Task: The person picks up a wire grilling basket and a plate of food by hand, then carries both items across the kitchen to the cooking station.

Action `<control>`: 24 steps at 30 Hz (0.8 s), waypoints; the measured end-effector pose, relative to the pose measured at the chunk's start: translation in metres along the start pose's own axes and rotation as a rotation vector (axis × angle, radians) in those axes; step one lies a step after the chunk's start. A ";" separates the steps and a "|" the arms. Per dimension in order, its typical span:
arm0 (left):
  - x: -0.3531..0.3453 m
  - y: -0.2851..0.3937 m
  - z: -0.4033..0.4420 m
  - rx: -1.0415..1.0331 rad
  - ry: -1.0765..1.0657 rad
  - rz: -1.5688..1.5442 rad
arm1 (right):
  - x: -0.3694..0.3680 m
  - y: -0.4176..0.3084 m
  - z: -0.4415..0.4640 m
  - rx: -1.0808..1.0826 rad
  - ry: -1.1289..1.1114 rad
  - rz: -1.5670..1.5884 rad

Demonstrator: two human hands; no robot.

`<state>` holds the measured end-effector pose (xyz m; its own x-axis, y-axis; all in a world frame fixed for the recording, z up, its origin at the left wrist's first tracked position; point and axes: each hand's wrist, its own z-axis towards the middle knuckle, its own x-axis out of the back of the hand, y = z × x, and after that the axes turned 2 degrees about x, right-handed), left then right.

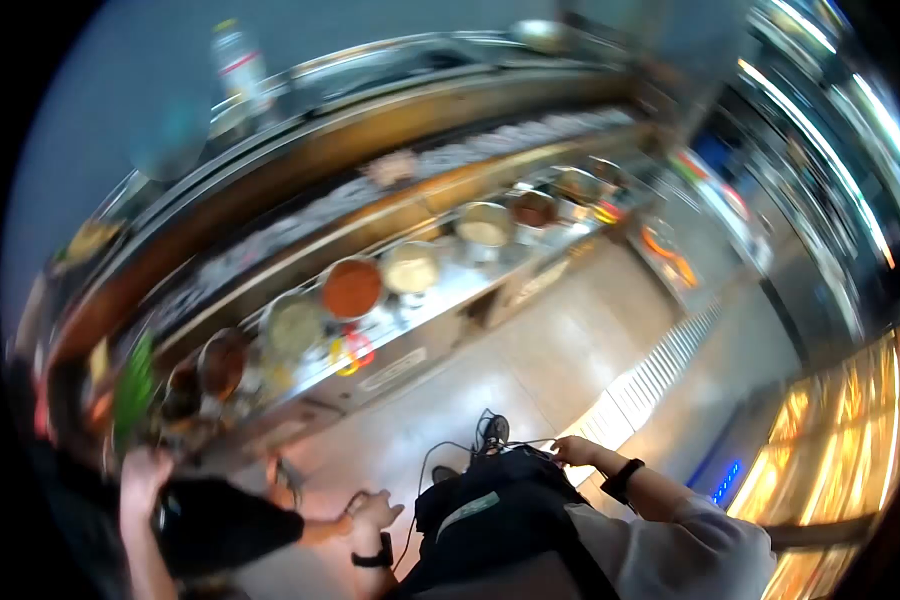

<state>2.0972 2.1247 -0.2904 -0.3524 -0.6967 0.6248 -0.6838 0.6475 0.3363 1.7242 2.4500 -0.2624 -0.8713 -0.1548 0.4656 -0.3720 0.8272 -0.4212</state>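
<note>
My left hand (pixel 375 510), with a black band at the wrist, is low in the head view, its fingers partly spread and blurred. It is beside another person's forearm (pixel 322 531); whether they touch is unclear. My right hand (pixel 576 452), also with a black wristband (pixel 623 480), has its fingers curled at my right side, closed on a thin black cable (pixel 535 441). That cable loops across the floor near my black shoe (pixel 496 430). I wear a dark apron (pixel 500 495) over light sleeves.
A long metal counter (pixel 400 340) carries several round containers, one with red-brown contents (pixel 351 288). A bottle (pixel 238 62) stands on the upper shelf. Another person's raised hand (pixel 146 470) is at left, near a green item (pixel 135 385). A floor grate (pixel 660 370) and a lit cabinet (pixel 835 430) lie right.
</note>
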 end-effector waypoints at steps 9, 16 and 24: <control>0.069 0.127 0.064 -0.374 0.072 0.020 | -0.023 0.059 -0.086 -0.103 0.323 0.453; 0.085 0.314 0.084 -0.476 -0.031 0.413 | -0.059 0.218 -0.139 -0.191 0.534 0.778; 0.014 0.592 0.113 -0.768 -0.183 0.525 | -0.064 0.358 -0.250 -0.400 0.891 0.971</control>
<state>1.6154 2.4634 -0.1620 -0.6352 -0.2541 0.7294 0.1746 0.8726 0.4561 1.7275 2.8909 -0.2482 -0.1719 0.8389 0.5165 0.5112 0.5241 -0.6812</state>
